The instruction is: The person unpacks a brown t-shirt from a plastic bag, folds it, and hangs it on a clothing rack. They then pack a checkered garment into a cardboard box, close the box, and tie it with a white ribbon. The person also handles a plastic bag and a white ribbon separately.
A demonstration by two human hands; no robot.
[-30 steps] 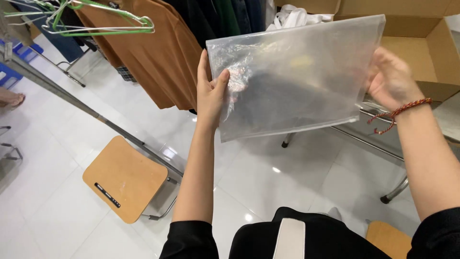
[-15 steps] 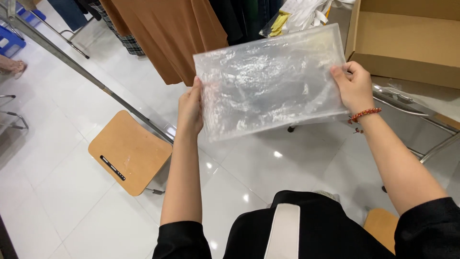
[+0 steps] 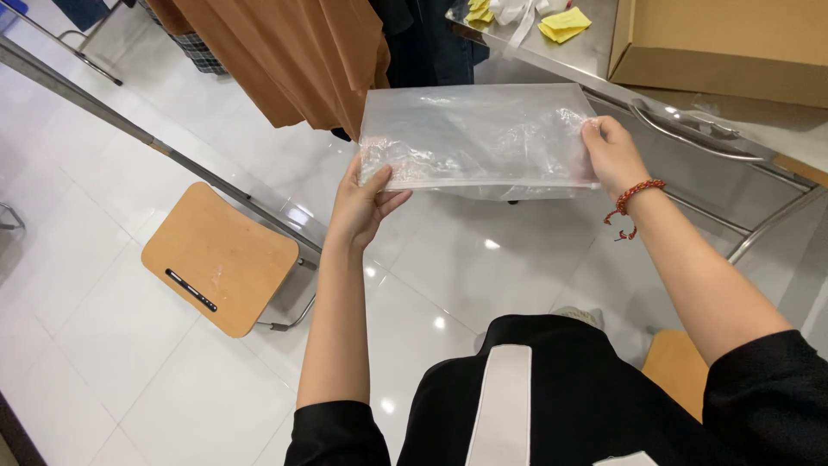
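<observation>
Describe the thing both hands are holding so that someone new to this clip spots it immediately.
In front of the steel table bearing a cardboard box, beside hanging brown garments, the left hand and right hand hold a clear plastic bag by its ends. It is the only see-through, crinkled, flat rectangle there.

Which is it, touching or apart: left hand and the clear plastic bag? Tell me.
Touching. The head view shows the left hand pinching the clear plastic bag at its lower left corner, thumb on top.

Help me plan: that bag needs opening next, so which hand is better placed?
Probably the right hand: it pinches the clear bag at its corner, while the left hand supports it underneath.
</observation>
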